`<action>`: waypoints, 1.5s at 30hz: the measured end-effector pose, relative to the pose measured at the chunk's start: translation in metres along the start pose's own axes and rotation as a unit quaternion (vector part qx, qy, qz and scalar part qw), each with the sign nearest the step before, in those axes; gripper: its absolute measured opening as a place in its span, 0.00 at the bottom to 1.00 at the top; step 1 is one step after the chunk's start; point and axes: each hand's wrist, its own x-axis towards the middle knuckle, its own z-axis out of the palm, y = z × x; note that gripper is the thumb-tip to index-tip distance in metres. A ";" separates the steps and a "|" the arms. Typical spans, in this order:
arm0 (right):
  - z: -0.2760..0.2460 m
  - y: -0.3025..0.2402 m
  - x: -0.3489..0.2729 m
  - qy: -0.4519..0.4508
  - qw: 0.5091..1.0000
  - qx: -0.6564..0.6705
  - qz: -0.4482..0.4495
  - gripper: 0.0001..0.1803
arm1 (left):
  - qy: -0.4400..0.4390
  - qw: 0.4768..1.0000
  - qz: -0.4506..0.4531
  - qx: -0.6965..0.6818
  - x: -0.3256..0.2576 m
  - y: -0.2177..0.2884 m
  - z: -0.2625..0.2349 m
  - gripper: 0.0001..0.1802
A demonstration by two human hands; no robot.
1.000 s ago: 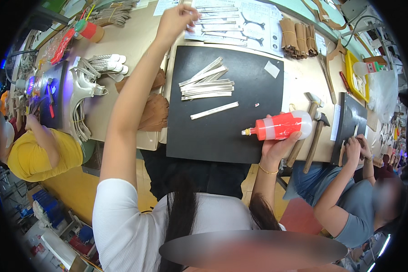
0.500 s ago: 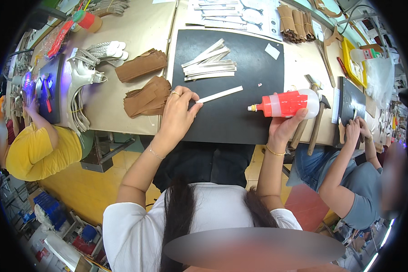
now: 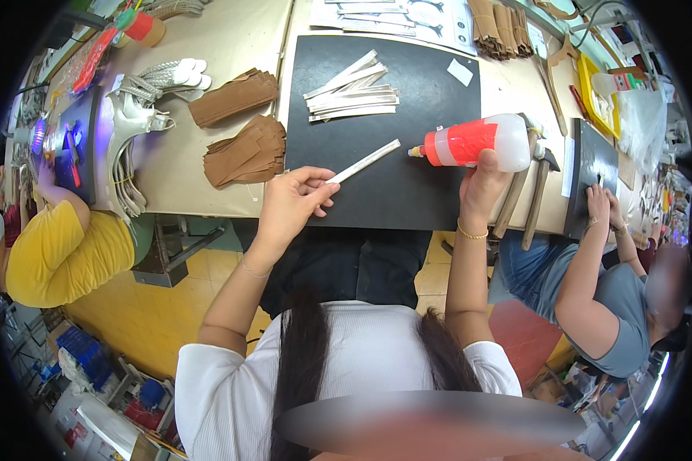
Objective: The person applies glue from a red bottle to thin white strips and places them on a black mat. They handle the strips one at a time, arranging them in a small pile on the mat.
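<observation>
My left hand [image 3: 298, 201] pinches the near end of a narrow white strip [image 3: 367, 159], which slants up to the right over a black work mat [image 3: 407, 196]. In my right hand [image 3: 480, 184] lies a squeeze bottle [image 3: 473, 144], translucent white with red wrapping. Its nozzle points left, a little to the right of the strip's far end and apart from it. Beyond my hands, a loose pile of similar pale strips [image 3: 354, 96] rests on the mat. Two stacks of brown strips [image 3: 246, 150] sit left of the mat.
Two hammers [image 3: 537, 196] lie right of the mat. A yellow tray [image 3: 596, 96] stands farther right. White strappy pieces [image 3: 131, 127] lie at the left. A person in yellow [image 3: 61, 250] sits left; another in grey-blue [image 3: 603, 315] works at a black board on the right.
My left hand has lifted the strip's end and drawn it slightly nearer. The bottle has moved left and up, its nozzle closer to the strip.
</observation>
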 end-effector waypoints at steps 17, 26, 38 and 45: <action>0.025 0.001 0.000 -0.034 0.998 -0.054 0.000 0.27 | -0.023 0.996 -0.017 -0.081 0.005 -0.004 -0.008 0.13; 0.053 0.001 -0.023 -0.053 0.998 -0.014 0.022 0.26 | -0.023 0.996 -0.013 -0.090 0.007 -0.010 -0.009 0.15; 0.082 0.002 -0.055 -0.089 0.989 0.072 0.093 0.30 | -0.019 0.996 0.009 -0.090 0.005 -0.012 -0.007 0.18; 0.066 0.004 -0.033 0.044 0.949 0.233 0.207 0.34 | -0.030 0.992 -0.011 -0.123 0.003 -0.006 -0.007 0.17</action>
